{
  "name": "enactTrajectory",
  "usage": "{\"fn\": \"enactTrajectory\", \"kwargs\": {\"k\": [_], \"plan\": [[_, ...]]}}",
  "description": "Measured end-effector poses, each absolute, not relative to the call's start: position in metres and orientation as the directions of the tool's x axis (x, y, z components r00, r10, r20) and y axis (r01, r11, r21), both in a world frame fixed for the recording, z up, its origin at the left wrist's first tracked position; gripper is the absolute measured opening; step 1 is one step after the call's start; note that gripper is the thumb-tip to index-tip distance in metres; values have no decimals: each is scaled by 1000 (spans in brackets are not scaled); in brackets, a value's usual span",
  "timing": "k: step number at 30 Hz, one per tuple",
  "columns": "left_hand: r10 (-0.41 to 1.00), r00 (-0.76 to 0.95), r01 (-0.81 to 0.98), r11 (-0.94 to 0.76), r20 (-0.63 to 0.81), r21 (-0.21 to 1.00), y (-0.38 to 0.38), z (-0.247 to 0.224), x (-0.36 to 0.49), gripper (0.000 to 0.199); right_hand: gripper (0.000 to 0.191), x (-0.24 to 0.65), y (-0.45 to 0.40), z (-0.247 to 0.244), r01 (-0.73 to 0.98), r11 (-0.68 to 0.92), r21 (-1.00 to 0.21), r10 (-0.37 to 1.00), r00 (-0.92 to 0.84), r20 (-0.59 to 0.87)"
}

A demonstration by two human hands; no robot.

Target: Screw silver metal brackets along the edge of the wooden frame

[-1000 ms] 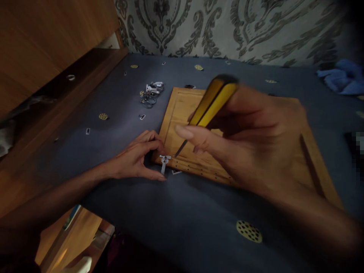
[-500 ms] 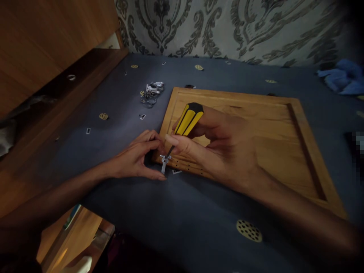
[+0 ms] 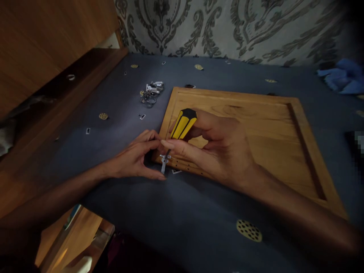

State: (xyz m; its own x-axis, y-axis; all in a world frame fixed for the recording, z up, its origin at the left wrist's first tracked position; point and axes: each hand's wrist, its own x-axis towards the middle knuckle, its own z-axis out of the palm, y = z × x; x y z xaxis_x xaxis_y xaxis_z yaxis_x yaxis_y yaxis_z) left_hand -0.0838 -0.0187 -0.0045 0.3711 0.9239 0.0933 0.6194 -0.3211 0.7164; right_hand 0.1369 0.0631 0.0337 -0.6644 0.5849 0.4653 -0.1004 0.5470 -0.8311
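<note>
My right hand is closed around the yellow-and-black handle of a screwdriver. The handle leans up to the right, and the shaft runs down to a small silver cabinet hinge. That hinge sits at the near left corner of a wooden cabinet door lying flat. My left hand is curved around the hinge, its thumb touching the lower end and its fingers bent by the door edge above. The shaft's tip meets the hinge; the exact contact is too small to make out.
Several metal hinges lie in a pile beyond the left hand. The blue-grey patterned cloth covers the table. A blue cloth is crumpled at the far right. Wooden furniture rises at the left.
My right hand and the screwdriver handle have shifted slightly left and down, while the tip stays at the hinge. My left hand and the door have hardly moved.
</note>
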Motion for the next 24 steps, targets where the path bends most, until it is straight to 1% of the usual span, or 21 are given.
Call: {"fn": "enactTrajectory", "kwargs": {"k": [2, 4, 7, 10, 13, 15, 17, 21, 24], "plan": [[921, 377, 614, -328, 99, 718, -18, -5, -84, 50, 24, 140, 66, 40, -95, 504, -859, 555, -726, 406], [919, 378, 610, -340, 115, 716, -18, -6, -84, 49, 20, 144, 70, 47, -99, 459, -883, 497, -795, 347], [920, 374, 610, -342, 120, 715, -19, -6, -84, 50, 21, 149, 74, 53, -89, 462, -883, 427, -850, 309], [922, 373, 617, -333, 108, 713, -19, -7, -84, 51, 25, 149, 74, 51, -65, 564, -823, 426, -831, 358], [923, 374, 626, -326, 94, 709, -19, -7, -85, 53, 31, 144, 68, 43, -25, 728, -685, 449, -738, 504], [922, 374, 624, -332, 103, 707, -19, -7, -85, 55, 33, 140, 64, 36, 7, 799, -601, 458, -656, 601], [919, 377, 618, -340, 113, 709, -18, -7, -84, 55, 33, 138, 60, 31, 45, 823, -567, 478, -595, 646], [915, 387, 616, -349, 115, 707, -18, -6, -84, 56, 33, 139, 52, 29, 123, 839, -530, 502, -552, 666], [919, 377, 621, -344, 117, 704, -19, -7, -84, 57, 30, 143, 48, 36, 163, 819, -550, 542, -533, 649]]}}
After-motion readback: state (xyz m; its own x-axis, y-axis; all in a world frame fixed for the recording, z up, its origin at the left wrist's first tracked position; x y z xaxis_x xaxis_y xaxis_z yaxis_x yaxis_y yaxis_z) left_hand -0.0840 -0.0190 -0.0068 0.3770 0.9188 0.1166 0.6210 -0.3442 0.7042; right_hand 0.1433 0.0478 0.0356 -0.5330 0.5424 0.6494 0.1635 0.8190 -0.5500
